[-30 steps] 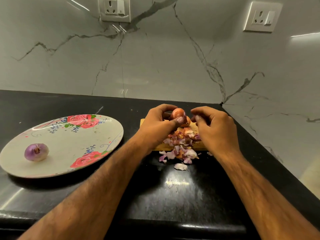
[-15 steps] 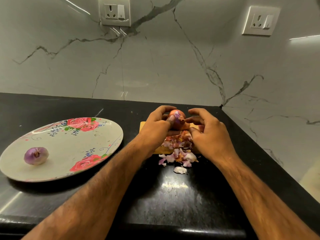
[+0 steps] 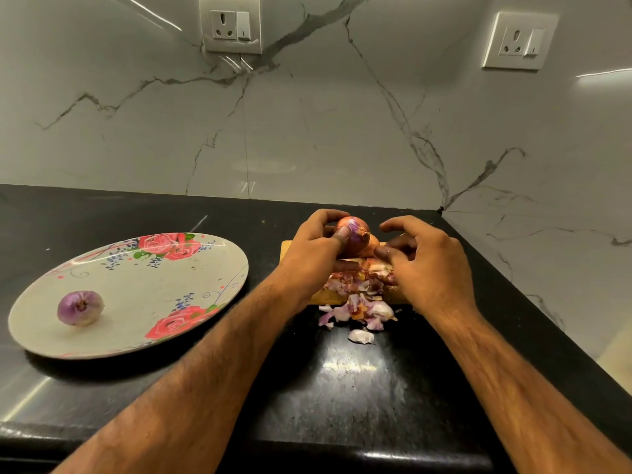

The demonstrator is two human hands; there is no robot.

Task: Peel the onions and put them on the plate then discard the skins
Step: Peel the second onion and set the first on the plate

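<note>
My left hand (image 3: 309, 254) grips a partly peeled onion (image 3: 355, 232) above a wooden cutting board (image 3: 286, 249), thumb pressed on its purple side. My right hand (image 3: 427, 265) hovers just right of the onion with fingers curled; whether it pinches a bit of skin I cannot tell. Another unpeeled onion (image 3: 372, 241) peeks out behind the held one. Loose onion skins (image 3: 359, 302) lie heaped on the board and spill onto the counter. One peeled purple onion (image 3: 80, 307) sits on the floral plate (image 3: 147, 289) at the left.
The black stone counter (image 3: 359, 388) runs to a marble wall with two sockets (image 3: 229, 23). The counter's right edge meets the side wall in the corner just behind the board. A single skin piece (image 3: 360, 336) lies apart, nearer to me.
My right hand has drawn back slightly from the onion and dropped lower over the skins. The onion in my left hand shows more purple flesh than a second ago.
</note>
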